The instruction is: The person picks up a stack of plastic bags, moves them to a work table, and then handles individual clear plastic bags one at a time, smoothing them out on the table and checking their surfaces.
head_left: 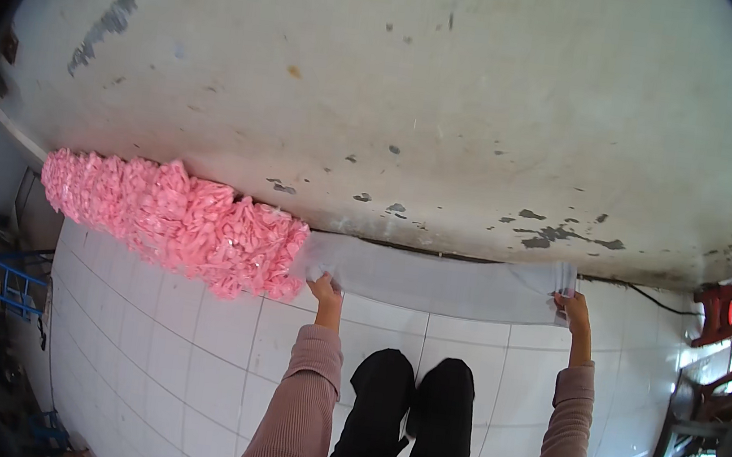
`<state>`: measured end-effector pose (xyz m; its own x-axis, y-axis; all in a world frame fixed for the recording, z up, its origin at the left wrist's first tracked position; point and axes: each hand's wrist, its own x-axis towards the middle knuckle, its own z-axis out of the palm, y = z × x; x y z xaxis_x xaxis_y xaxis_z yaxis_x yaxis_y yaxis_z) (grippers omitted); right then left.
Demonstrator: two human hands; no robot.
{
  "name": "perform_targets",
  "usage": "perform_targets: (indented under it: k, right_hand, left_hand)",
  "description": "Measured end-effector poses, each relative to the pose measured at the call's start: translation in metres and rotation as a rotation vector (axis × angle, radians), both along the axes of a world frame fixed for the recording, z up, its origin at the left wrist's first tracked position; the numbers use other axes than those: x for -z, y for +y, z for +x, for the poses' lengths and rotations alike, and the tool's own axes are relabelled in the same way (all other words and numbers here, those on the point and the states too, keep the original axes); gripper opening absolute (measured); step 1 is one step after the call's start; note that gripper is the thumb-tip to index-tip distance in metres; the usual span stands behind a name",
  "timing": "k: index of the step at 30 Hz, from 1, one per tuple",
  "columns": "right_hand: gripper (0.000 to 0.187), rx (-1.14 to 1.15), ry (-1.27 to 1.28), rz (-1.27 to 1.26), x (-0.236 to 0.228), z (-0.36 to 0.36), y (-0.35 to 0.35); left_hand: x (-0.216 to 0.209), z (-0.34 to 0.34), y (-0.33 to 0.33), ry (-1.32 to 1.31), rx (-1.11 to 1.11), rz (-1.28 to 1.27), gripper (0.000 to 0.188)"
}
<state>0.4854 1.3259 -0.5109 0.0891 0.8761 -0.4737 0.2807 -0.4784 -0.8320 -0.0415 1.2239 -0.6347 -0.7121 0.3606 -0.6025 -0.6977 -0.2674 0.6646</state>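
A strip of clear plastic (441,280) lies lengthwise along the foot of the wall (447,75), drawn out flat between both hands above the white tiled floor (279,354). The left hand (325,291) has its grip closed on the near edge, close to the strip's left end; the fingers are small in view, but they seem to pinch the film. The right hand (573,309) has its grip closed on the right end, where the plastic gathers into folds. Left of the strip, touching it, a long pink heap (173,216) of crumpled, partly shiny pieces runs along the wall. Far left stands a blue frame (14,286); far right, a red stool (725,312), with a black cable (660,303) near it. The person's dark trousers (380,402) show between the forearms.
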Motion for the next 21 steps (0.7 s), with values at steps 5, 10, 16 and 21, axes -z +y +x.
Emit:
perform_targets:
  k: [5,10,16,21]
  right_hand:
    - [0.015,-0.058,0.024,-0.061,0.143,-0.019,0.069]
    - [0.027,0.065,0.192,-0.237,0.29,-0.008,0.069]
    - [0.037,0.249,-0.008,-0.165,0.346,-0.011,0.062]
    - [0.036,0.276,0.014,0.015,0.367,-0.01,0.054]
  left_hand:
    - [0.11,-0.033,0.036,0.064,0.054,0.003,0.064]
    - [0.207,-0.03,0.037,-0.2,0.091,-0.239,0.033]
    - [0.23,-0.067,0.022,-0.051,0.271,-0.26,0.017]
    - [0.239,-0.071,0.03,-0.008,0.126,-0.383,0.023]
